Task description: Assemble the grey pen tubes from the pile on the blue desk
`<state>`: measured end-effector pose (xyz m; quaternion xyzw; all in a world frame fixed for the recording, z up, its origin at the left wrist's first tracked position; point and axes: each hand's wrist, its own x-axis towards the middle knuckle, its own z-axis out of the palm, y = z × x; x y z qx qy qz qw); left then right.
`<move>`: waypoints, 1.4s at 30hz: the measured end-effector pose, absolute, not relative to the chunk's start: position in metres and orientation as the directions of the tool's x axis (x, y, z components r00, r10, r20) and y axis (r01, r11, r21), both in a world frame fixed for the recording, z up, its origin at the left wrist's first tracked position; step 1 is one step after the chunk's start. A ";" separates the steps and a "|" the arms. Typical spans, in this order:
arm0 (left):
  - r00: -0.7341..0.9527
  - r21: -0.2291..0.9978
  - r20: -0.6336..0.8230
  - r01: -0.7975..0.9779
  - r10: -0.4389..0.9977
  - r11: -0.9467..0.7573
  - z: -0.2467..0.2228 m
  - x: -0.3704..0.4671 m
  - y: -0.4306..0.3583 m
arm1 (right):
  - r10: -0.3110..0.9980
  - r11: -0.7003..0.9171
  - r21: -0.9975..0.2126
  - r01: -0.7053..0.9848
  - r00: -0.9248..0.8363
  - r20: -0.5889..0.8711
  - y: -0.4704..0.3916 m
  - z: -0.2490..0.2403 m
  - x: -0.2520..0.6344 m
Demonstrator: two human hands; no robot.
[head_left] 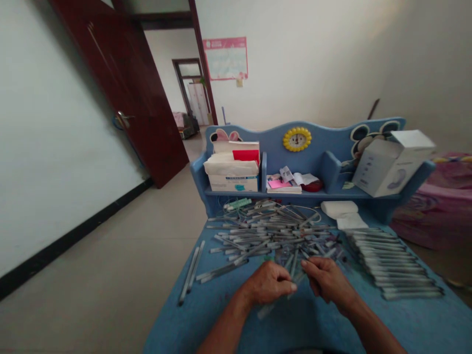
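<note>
My left hand [271, 283] is closed above the front of the blue table [206, 324], thumb pressed on the curled fingers. A blurred, translucent pen [266, 309] slants out below it. Close by on the right, my right hand [329, 282] is closed in a pinch, its fingertips near the upper end of the blur; what sits in them cannot be made out. Just beyond both hands spreads a loose pile of pens [258, 233], clear-barrelled with dark ends. A neat row of similar pens [396, 265] lies on the right.
Two pens [191, 270] lie apart near the table's left edge. Behind the pile stands a blue shelf [295, 195] with a mask box [234, 182], papers [283, 184] and a white carton [387, 164]. A white paper roll [339, 209] rests below it.
</note>
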<state>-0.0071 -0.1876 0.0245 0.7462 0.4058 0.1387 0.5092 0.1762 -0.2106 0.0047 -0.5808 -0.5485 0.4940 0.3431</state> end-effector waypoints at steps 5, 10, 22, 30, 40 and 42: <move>0.697 0.915 -0.257 0.398 0.670 -0.064 0.027 0.001 -0.172 | 0.977 -0.169 -0.972 0.165 -0.099 -0.187 -0.209 0.006 0.186; 0.725 0.924 -0.288 0.381 0.625 -0.017 0.027 0.011 -0.156 | 0.973 -0.124 -0.987 0.106 -0.183 -0.142 -0.206 0.012 0.203; 0.723 0.937 -0.291 0.347 0.627 0.035 0.010 0.023 -0.140 | 0.972 -0.137 -0.955 0.264 -0.151 -0.182 -0.192 0.002 0.218; 0.723 0.934 -0.310 0.354 0.618 0.054 0.006 0.013 -0.138 | 0.959 -0.171 -0.949 0.267 -0.175 -0.222 -0.185 -0.001 0.213; 0.682 0.926 -0.319 0.373 0.659 0.062 0.011 0.009 -0.140 | 0.948 -0.189 -0.961 0.203 -0.217 -0.232 -0.181 0.000 0.207; 0.675 0.925 -0.314 0.376 0.667 0.055 0.012 0.009 -0.140 | 0.957 -0.184 -0.949 0.257 -0.175 -0.233 -0.180 -0.001 0.206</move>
